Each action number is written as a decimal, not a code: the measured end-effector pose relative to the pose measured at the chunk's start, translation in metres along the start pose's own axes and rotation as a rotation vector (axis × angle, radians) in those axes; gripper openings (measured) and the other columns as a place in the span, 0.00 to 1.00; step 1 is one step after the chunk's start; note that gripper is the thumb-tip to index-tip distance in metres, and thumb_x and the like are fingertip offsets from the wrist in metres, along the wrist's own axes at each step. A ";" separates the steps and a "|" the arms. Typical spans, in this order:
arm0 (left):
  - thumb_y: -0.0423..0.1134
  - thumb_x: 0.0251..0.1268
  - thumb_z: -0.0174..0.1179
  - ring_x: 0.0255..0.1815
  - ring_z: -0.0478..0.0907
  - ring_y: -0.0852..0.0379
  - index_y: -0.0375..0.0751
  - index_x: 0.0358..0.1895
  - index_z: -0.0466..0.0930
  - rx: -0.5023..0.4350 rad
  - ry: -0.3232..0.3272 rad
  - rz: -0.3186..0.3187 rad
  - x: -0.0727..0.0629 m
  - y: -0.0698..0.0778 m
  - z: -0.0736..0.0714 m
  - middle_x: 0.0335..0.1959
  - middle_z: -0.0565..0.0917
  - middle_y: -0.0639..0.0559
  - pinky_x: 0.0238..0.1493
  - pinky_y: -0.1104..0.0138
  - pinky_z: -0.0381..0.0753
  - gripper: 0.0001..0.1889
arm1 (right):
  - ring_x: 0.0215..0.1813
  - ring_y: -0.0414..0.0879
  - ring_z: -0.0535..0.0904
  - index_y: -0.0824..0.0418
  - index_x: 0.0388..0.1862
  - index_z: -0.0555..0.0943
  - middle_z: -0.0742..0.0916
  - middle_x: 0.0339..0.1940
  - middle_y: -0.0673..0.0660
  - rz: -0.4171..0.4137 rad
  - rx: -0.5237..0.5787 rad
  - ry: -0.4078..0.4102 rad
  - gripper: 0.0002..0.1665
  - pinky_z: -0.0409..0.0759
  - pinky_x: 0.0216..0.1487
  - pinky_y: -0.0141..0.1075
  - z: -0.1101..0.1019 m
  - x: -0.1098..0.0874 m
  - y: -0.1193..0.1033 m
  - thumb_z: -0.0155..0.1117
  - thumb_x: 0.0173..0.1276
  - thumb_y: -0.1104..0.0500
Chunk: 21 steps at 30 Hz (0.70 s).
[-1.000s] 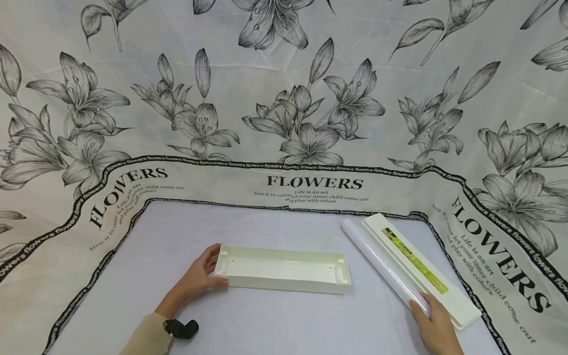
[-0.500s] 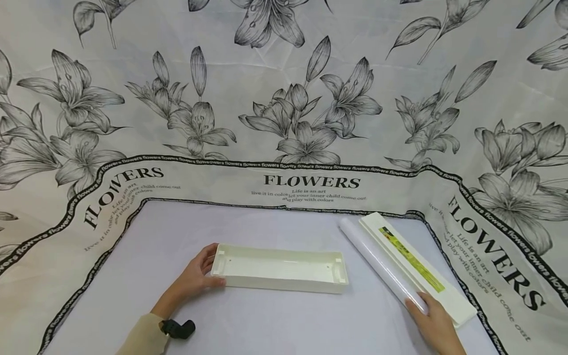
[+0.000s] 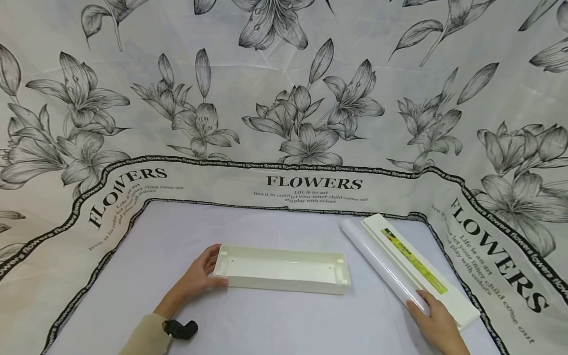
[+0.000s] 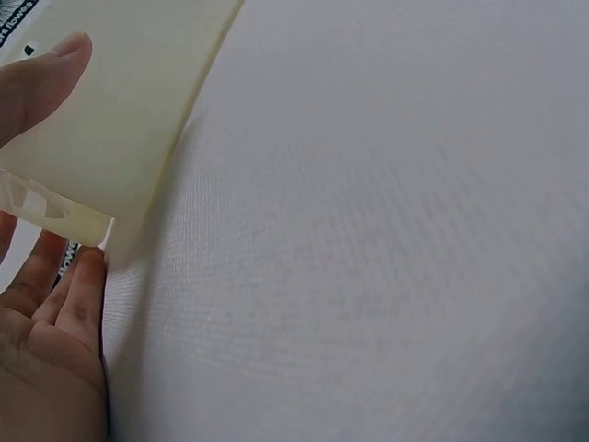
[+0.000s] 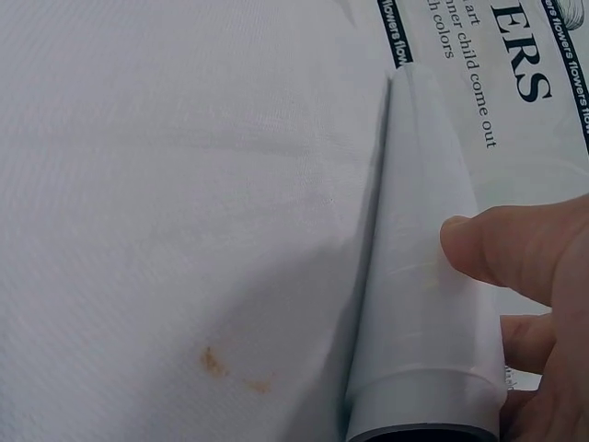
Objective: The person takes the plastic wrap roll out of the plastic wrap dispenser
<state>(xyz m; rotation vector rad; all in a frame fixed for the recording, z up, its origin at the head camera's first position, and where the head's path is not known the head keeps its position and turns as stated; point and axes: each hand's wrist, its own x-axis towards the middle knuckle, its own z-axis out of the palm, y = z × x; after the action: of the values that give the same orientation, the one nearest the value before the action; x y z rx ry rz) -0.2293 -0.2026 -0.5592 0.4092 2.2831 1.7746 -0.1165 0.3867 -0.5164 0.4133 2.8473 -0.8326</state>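
A long, shallow cream plastic box lies with its hollow side up near the middle of the table. My left hand grips its left end, the thumb on the near wall and the fingers at the end wall; the left wrist view shows the thumb on the box wall. At the right, my right hand holds the near end of a roll of clear plastic wrap. In the right wrist view the thumb lies along the roll, whose open end faces the camera.
Beside the roll, on its right, lies a long cream lid with a yellow-green label. White cloth covers the table. A flower-printed curtain rises behind and along the sides. The right wrist view shows small brown stains on the cloth.
Both hands keep their hold, and the box, roll and lid stay where they were. Only the head view shifts slightly to one side and back.
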 end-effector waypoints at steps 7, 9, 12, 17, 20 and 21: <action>0.37 0.50 0.81 0.78 0.63 0.32 0.37 0.81 0.52 -0.005 -0.008 0.009 -0.001 -0.002 0.000 0.78 0.62 0.32 0.64 0.84 0.68 0.57 | 0.72 0.80 0.65 0.79 0.75 0.60 0.65 0.73 0.84 -0.051 -0.002 0.041 0.44 0.71 0.68 0.69 0.003 0.003 0.000 0.57 0.79 0.46; 0.37 0.50 0.81 0.78 0.62 0.32 0.37 0.81 0.51 -0.004 -0.016 0.016 -0.001 -0.002 0.001 0.78 0.62 0.32 0.64 0.85 0.68 0.57 | 0.71 0.80 0.66 0.79 0.75 0.61 0.67 0.72 0.84 -0.067 -0.010 0.060 0.43 0.72 0.67 0.69 0.005 0.004 0.000 0.59 0.78 0.46; 0.37 0.50 0.81 0.78 0.63 0.32 0.37 0.81 0.51 -0.001 -0.024 0.010 -0.002 0.000 0.000 0.78 0.62 0.32 0.64 0.84 0.68 0.57 | 0.70 0.80 0.67 0.78 0.74 0.63 0.69 0.71 0.84 -0.092 -0.019 0.078 0.43 0.72 0.66 0.69 0.007 0.005 0.000 0.60 0.77 0.46; 0.38 0.52 0.80 0.77 0.63 0.31 0.38 0.81 0.51 -0.002 -0.050 0.016 -0.002 0.002 -0.001 0.79 0.61 0.32 0.64 0.82 0.70 0.57 | 0.67 0.80 0.70 0.77 0.73 0.64 0.72 0.68 0.84 -0.108 -0.044 0.095 0.42 0.73 0.64 0.70 0.000 0.006 -0.002 0.64 0.75 0.48; 0.37 0.52 0.80 0.77 0.64 0.30 0.38 0.81 0.51 0.009 -0.061 0.026 -0.004 0.001 -0.004 0.78 0.61 0.31 0.64 0.82 0.70 0.56 | 0.66 0.80 0.70 0.77 0.72 0.65 0.73 0.66 0.84 -0.132 -0.047 0.096 0.43 0.73 0.63 0.70 -0.002 0.008 -0.007 0.65 0.74 0.48; 0.37 0.52 0.80 0.77 0.64 0.31 0.38 0.81 0.51 0.013 -0.065 0.026 -0.005 0.000 -0.006 0.78 0.62 0.31 0.64 0.82 0.70 0.57 | 0.66 0.80 0.71 0.77 0.72 0.65 0.73 0.66 0.84 -0.143 -0.047 0.097 0.43 0.74 0.63 0.70 -0.002 0.009 -0.009 0.66 0.73 0.48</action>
<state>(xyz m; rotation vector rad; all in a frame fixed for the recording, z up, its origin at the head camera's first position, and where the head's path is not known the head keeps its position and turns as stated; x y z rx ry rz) -0.2268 -0.2096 -0.5577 0.4937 2.2560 1.7336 -0.1282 0.3823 -0.5119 0.2530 3.0091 -0.7873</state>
